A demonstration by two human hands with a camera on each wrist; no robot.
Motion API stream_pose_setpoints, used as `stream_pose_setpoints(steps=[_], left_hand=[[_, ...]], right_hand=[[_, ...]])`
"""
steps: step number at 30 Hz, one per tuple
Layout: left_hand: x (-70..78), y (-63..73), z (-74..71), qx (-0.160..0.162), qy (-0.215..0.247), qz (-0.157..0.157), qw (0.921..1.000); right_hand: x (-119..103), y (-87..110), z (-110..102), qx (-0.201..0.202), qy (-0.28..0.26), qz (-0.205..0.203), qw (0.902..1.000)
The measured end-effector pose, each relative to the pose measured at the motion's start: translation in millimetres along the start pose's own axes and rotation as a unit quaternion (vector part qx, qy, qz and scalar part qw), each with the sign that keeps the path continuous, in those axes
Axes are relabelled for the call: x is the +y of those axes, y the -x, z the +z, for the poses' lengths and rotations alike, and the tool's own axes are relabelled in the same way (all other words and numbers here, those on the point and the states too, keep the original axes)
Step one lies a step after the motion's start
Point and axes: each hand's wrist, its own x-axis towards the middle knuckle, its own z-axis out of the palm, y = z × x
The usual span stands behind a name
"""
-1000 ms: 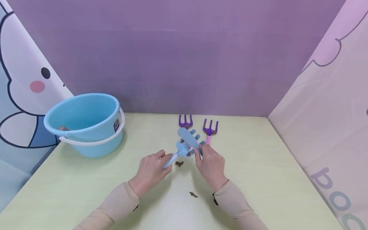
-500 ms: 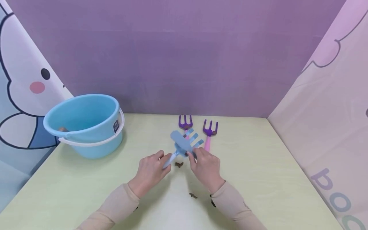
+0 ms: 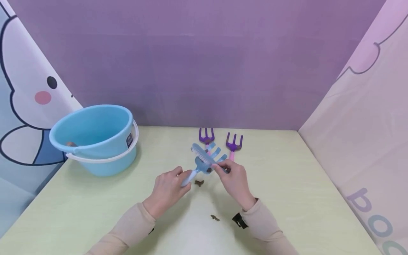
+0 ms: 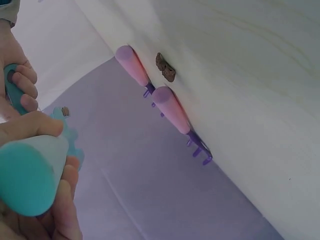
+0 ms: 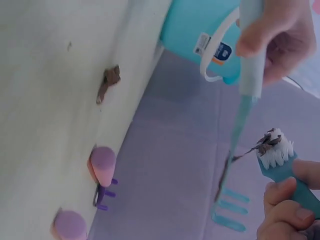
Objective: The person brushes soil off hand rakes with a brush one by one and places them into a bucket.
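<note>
Brush [image 3: 207, 156] has turned, bristles [image 3: 201, 156] showing, pinched in the right grip [image 3: 235, 180] at mid-frame! Left grip [image 3: 169, 189] clasps the blue rake [image 3: 200, 166] just beside it; steady rake, light strokes should work best

Near the middle of the frame, the left hand [image 3: 168, 191] holds a blue rake [image 3: 200, 165] and the right hand [image 3: 234, 181] holds a blue brush [image 3: 202, 153] across it. Two purple forks [image 3: 234, 145] lie just above. Two brown bits [image 3: 199, 183] sit lower on the surface [image 3: 287, 191]. A blue bucket [image 3: 105, 168] stands at the left.
</note>
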Motion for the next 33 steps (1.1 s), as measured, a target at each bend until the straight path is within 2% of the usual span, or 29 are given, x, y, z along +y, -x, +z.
stream_pose_setpoints(steps=[2,6,9,13,16,20,22,24,28,33], left_hand=[[0.2,-0.2,-0.4,-0.004,0.003,-0.005,1.0],[0.3,0.5,-0.8,-0.014,0.0,-0.012,0.9998],[0.5,1.2,-0.8,-0.019,-0.001,-0.015,0.9997],[0.7,1.7,-0.7,-0.019,-0.001,-0.014,0.9997],[0.8,2.0,-0.7,-0.017,0.0,-0.015,0.9997],[1.1,2.1,-0.9,-0.01,-0.002,-0.009,0.9999],[1.0,2.5,-0.6,0.004,-0.007,0.004,1.0],[0.7,3.2,-0.3,0.024,-0.016,0.019,0.9994],[-0.6,4.6,0.7,0.059,-0.027,0.041,0.997],[-1.4,5.9,1.7,0.06,-0.033,0.049,0.9964]], right_hand=[[0.4,-1.6,-2.5,0.015,0.003,-0.004,0.9999],[3.4,-2.3,-4.7,0.055,0.085,-0.047,0.9937],[5.6,-2.1,-5.0,0.084,0.149,-0.09,0.9811],[8.1,-1.9,-4.9,0.113,0.203,-0.136,0.9631],[10.9,-1.2,-4.1,0.128,0.256,-0.173,0.9424],[15.3,0.9,-1.6,0.138,0.331,-0.227,0.9054],[17.4,2.2,0.0,0.14,0.349,-0.242,0.8947],[18.1,3.2,1.0,0.137,0.348,-0.246,0.8944],[16.0,3.6,1.2,0.125,0.319,-0.225,0.912],[12.0,3.9,1.8,0.107,0.294,-0.197,0.9294]])
